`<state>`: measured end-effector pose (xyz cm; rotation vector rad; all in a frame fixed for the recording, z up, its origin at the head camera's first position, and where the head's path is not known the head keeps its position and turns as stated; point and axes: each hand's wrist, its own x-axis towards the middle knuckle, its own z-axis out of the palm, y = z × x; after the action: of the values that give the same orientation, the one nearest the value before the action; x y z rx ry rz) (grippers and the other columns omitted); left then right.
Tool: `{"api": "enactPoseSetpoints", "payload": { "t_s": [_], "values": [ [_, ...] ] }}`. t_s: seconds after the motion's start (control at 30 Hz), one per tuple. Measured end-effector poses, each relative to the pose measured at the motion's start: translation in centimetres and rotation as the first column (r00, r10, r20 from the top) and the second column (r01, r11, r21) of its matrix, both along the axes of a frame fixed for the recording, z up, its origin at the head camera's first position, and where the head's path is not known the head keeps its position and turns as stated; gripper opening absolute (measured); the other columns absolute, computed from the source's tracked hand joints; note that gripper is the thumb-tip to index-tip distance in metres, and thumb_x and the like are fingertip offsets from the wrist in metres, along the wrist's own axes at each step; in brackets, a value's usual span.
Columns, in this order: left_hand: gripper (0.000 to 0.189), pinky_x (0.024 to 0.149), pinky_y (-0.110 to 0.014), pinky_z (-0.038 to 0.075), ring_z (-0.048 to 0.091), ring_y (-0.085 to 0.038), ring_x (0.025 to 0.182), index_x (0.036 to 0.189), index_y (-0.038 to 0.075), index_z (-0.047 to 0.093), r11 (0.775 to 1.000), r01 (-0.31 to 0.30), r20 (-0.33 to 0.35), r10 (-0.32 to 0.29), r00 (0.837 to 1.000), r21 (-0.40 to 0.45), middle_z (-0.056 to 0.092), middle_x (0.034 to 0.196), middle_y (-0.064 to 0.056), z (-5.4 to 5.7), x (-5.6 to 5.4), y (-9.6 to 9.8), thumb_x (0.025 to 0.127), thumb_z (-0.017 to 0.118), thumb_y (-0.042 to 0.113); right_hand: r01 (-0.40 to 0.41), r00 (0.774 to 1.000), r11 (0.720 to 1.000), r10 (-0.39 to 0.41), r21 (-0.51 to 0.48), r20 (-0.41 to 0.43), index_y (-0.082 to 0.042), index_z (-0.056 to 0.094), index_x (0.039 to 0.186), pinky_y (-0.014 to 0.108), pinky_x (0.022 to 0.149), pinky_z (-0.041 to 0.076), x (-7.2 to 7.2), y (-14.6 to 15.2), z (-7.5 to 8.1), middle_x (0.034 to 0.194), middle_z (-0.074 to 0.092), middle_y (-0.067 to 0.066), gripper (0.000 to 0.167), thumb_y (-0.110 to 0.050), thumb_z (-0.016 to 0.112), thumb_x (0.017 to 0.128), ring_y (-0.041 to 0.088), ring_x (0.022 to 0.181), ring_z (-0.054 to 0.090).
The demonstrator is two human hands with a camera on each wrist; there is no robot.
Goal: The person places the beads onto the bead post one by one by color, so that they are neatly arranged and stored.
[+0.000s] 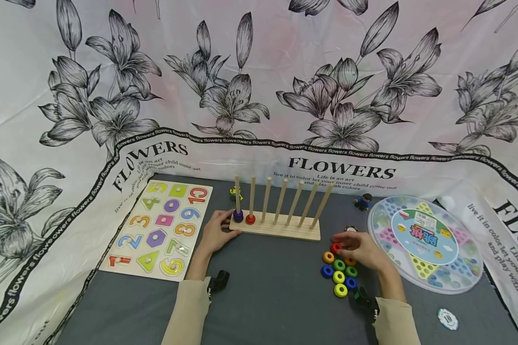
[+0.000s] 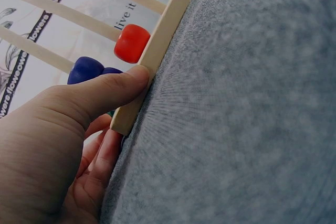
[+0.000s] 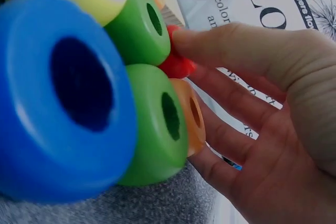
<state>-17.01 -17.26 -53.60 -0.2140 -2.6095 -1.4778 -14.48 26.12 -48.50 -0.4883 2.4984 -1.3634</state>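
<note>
My left hand [image 1: 216,233] holds the left end of a wooden peg board [image 1: 280,231], thumb along its front edge in the left wrist view. Dark blue rings [image 1: 238,216] sit low on the leftmost upright peg, and one red ring [image 1: 250,219] is at the foot of the second peg. The other pegs are bare. At the board's right, my right hand [image 1: 362,249] pinches another red ring [image 3: 177,65] between thumb and fingers. Below it on the table lie orange, green [image 3: 157,124], blue [image 3: 68,98] and yellow rings, grouped close together.
A number-and-shape puzzle board [image 1: 155,230] lies at the left. At the right are a round Chinese checkers board [image 1: 425,244] and a poker chip [image 1: 447,319]. Small toy figures, one yellow-green [image 1: 236,194] and one dark blue [image 1: 363,201], stand behind. A floral cloth [image 1: 241,96] hangs at the back.
</note>
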Motion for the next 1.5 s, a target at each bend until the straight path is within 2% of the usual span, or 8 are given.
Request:
{"api": "enactPoseSetpoints", "payload": {
  "t_s": [0.2, 0.33, 0.47, 0.67, 0.9, 1.03, 1.27, 1.5],
  "values": [
    [0.068, 0.091, -0.036, 0.057, 0.062, -0.031, 0.102, 0.135, -0.005, 0.056, 1.000, 0.000, -0.009, 0.000, 1.000, 0.004, 0.053, 0.114, -0.018, 0.0, 0.1, 0.0, 0.076, 0.086, 0.009, 0.037, 0.998, 0.999, -0.036, 0.022, -0.046, 0.008, 0.064, 0.121, 0.024, 0.072, 0.059, -0.3, -0.2, -0.5, 0.109, 0.069, 0.022, 0.035, 0.000, 0.071, 0.089, 0.026, 0.094, 0.069],
    [0.068, 0.091, -0.036, 0.057, 0.062, -0.031, 0.102, 0.136, -0.005, 0.056, 1.000, 0.001, -0.005, -0.001, 1.000, -0.003, 0.053, 0.114, -0.018, 0.0, 0.1, 0.0, 0.077, 0.086, 0.009, 0.105, 0.994, 0.994, -0.103, 0.032, -0.046, 0.005, 0.063, 0.125, 0.022, 0.074, 0.058, -0.2, -0.9, 0.3, 0.115, 0.067, 0.023, 0.034, -0.001, 0.068, 0.091, 0.034, 0.101, 0.068],
    [0.068, 0.091, -0.036, 0.057, 0.062, -0.031, 0.102, 0.136, -0.004, 0.056, 1.000, 0.006, -0.003, -0.006, 1.000, -0.010, 0.053, 0.115, -0.018, 0.1, 0.1, 0.0, 0.077, 0.085, 0.010, 0.138, 0.985, 0.990, -0.137, -0.004, -0.107, 0.005, 0.064, 0.124, 0.021, 0.076, 0.058, -0.1, -2.0, 1.5, 0.117, 0.066, 0.024, 0.034, -0.003, 0.068, 0.092, 0.034, 0.100, 0.068],
    [0.068, 0.091, -0.037, 0.057, 0.063, -0.031, 0.101, 0.137, -0.004, 0.056, 1.000, 0.012, -0.012, -0.012, 1.000, -0.015, 0.052, 0.115, -0.018, 0.1, 0.1, 0.0, 0.078, 0.085, 0.011, 0.090, 0.972, 0.991, -0.109, -0.096, -0.207, 0.005, 0.065, 0.122, 0.021, 0.076, 0.059, 0.2, -3.8, 3.9, 0.109, 0.069, 0.023, 0.031, -0.004, 0.068, 0.092, 0.022, 0.090, 0.071],
    [0.068, 0.091, -0.037, 0.057, 0.063, -0.030, 0.101, 0.137, -0.004, 0.055, 1.000, 0.014, -0.012, -0.014, 1.000, -0.022, 0.052, 0.116, -0.018, 0.1, 0.1, 0.0, 0.078, 0.085, 0.011, 0.001, 0.961, 0.975, -0.063, -0.223, -0.271, 0.006, 0.065, 0.121, 0.024, 0.075, 0.060, 0.2, -7.2, 6.4, 0.107, 0.069, 0.024, 0.031, 0.002, 0.068, 0.091, 0.027, 0.086, 0.072],
    [0.068, 0.091, -0.037, 0.057, 0.062, -0.031, 0.102, 0.137, -0.004, 0.055, 1.000, 0.012, -0.008, -0.012, 1.000, -0.014, 0.052, 0.116, -0.018, 0.1, 0.1, 0.0, 0.078, 0.085, 0.010, -0.021, 0.946, 0.964, -0.067, -0.266, -0.318, 0.005, 0.067, 0.119, 0.025, 0.073, 0.061, -0.2, -9.4, 7.3, 0.106, 0.070, 0.023, 0.030, 0.004, 0.069, 0.089, 0.020, 0.084, 0.071],
    [0.067, 0.091, -0.036, 0.057, 0.062, -0.031, 0.103, 0.136, -0.004, 0.056, 1.000, 0.010, -0.012, -0.010, 1.000, -0.019, 0.053, 0.115, -0.018, 0.0, 0.1, 0.0, 0.078, 0.085, 0.011, -0.041, 0.919, 0.958, -0.076, -0.285, -0.387, 0.010, 0.067, 0.115, 0.023, 0.071, 0.060, -0.3, -13.0, 9.8, 0.105, 0.069, 0.026, 0.029, 0.013, 0.068, 0.085, 0.017, 0.081, 0.069],
    [0.066, 0.091, -0.036, 0.057, 0.062, -0.031, 0.102, 0.135, -0.005, 0.056, 1.000, 0.002, -0.012, -0.002, 1.000, -0.005, 0.053, 0.115, -0.017, 0.1, 0.1, 0.0, 0.077, 0.085, 0.009, -0.044, 0.919, 0.958, -0.071, -0.282, -0.387, 0.013, 0.065, 0.115, 0.026, 0.074, 0.060, 0.8, -16.5, 13.5, 0.105, 0.068, 0.027, 0.028, 0.011, 0.067, 0.087, 0.020, 0.087, 0.068]
  ]
}}
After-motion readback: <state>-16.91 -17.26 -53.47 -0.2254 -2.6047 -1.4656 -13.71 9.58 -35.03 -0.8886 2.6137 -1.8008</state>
